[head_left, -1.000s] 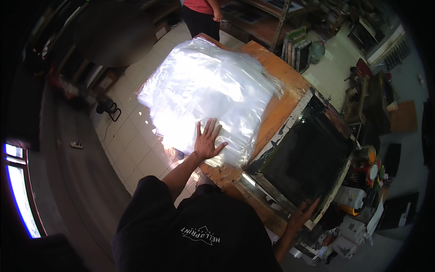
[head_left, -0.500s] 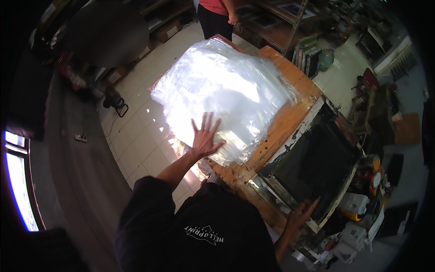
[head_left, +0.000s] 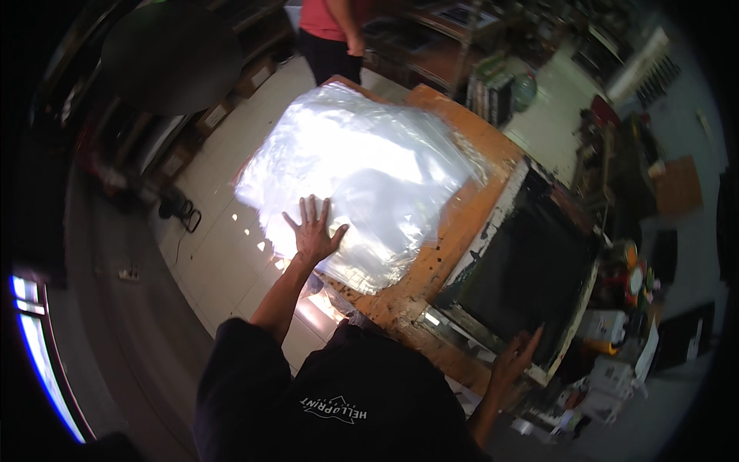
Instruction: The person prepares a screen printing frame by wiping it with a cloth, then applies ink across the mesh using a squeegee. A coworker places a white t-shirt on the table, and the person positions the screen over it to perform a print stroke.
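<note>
A shiny stack of clear plastic sheets (head_left: 362,154) covers much of the wooden table (head_left: 431,266). My left hand (head_left: 313,233) lies flat on the near left part of the stack, its fingers spread. On the right side of the table is a dark screen printing frame (head_left: 527,262) with pale, paint-crusted edges. My right hand (head_left: 517,357) is at the near edge of this frame, fingers stretched out over its dark surface. Nothing shows in that hand, though part of it is in shadow.
Another person (head_left: 331,35) in a red top stands beyond the table. Cans (head_left: 633,281) and white containers (head_left: 612,385) crowd the right side. Framed panels (head_left: 489,92) lean at the back near a shelf (head_left: 416,50). A black stand (head_left: 181,208) is on the tiled floor at left.
The whole view has turned, so the table and stack appear farther left and slightly lower. Both hands keep nearly the same places on the stack and the frame.
</note>
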The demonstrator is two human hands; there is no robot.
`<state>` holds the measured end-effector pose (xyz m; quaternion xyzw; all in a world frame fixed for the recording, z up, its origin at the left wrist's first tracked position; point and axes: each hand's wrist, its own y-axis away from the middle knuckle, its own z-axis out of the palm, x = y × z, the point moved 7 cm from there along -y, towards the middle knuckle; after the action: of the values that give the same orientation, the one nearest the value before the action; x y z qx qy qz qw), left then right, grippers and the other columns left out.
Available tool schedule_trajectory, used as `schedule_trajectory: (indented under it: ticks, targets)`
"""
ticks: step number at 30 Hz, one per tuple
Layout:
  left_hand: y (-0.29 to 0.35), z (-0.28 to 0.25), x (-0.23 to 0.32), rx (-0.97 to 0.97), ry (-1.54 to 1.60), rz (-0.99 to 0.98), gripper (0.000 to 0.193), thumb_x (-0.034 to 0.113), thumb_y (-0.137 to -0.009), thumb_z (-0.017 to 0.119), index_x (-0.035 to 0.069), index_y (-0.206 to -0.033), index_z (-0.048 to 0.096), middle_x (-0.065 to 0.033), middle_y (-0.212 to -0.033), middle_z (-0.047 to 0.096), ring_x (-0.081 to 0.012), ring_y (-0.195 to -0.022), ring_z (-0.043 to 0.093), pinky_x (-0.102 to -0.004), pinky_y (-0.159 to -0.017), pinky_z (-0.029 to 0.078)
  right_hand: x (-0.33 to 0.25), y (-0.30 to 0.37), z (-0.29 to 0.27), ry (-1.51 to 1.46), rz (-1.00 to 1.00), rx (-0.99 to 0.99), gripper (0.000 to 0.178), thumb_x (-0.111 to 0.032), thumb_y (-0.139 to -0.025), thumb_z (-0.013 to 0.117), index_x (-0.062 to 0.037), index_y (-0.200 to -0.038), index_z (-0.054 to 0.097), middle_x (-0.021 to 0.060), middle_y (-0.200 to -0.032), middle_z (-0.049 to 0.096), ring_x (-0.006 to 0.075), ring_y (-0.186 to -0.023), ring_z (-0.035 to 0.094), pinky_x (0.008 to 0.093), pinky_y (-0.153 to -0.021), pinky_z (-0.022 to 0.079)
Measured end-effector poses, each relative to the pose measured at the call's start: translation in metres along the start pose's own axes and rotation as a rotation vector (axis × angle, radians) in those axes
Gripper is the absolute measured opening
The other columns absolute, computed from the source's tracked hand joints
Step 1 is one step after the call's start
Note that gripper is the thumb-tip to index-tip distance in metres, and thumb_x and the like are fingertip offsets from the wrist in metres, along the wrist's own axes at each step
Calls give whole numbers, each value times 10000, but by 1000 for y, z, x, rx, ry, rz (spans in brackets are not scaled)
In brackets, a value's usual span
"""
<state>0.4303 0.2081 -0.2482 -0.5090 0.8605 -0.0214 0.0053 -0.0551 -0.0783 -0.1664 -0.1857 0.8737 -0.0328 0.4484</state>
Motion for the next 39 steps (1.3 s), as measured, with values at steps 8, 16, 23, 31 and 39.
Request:
schedule_trajectory:
  ticks: [8, 16, 23, 31, 39]
  targets:
    - [8, 10, 122, 164, 270, 500, 541, 322, -953, 585, 85, -1431, 495, -204, -1586, 317, -390, -1474, 266, -681, -1132, 166, 19, -22, -29, 332, -184, 86, 351, -64, -919, 677, -39, -1268, 658, 171, -1179, 675, 317, -1058, 653, 380, -946, 486]
    - [33, 14, 185, 107, 191, 487, 491, 379, -958, 594, 101, -1362, 572, -180, -1440, 468, -356, -1301, 427, -573, -994, 323, 104, -93, -41, 497, -170, 46, 295, -120, -801, 778, -11, -1070, 722, 180, -1058, 676, 360, -1012, 636, 432, -878, 501]
    - [58, 22, 221, 164, 152, 468, 524, 384, -964, 586, 99, -1401, 538, -203, -1456, 446, -388, -1307, 418, -573, -1001, 319, 124, -102, -21, 525, -321, -214, 215, -115, -774, 743, -50, -979, 752, 145, -950, 653, 356, -978, 597, 448, -831, 482]
    - [79, 39, 255, 218, 50, 462, 568, 351, -945, 586, 94, -1442, 488, -163, -1441, 482, -385, -1278, 443, -586, -986, 334, 173, -206, -4, 400, -404, -113, 111, -79, -780, 667, -78, -852, 753, 165, -936, 658, 394, -958, 590, 475, -844, 463]
    - [82, 7, 257, 125, 308, 237, 678, 270, -895, 661, 9, -1459, 388, -234, -1403, 491, -384, -1293, 471, -545, -1061, 333, 169, -210, 33, 427, -370, -227, 146, -92, -745, 727, -59, -881, 769, 193, -973, 708, 389, -999, 652, 513, -1045, 437]
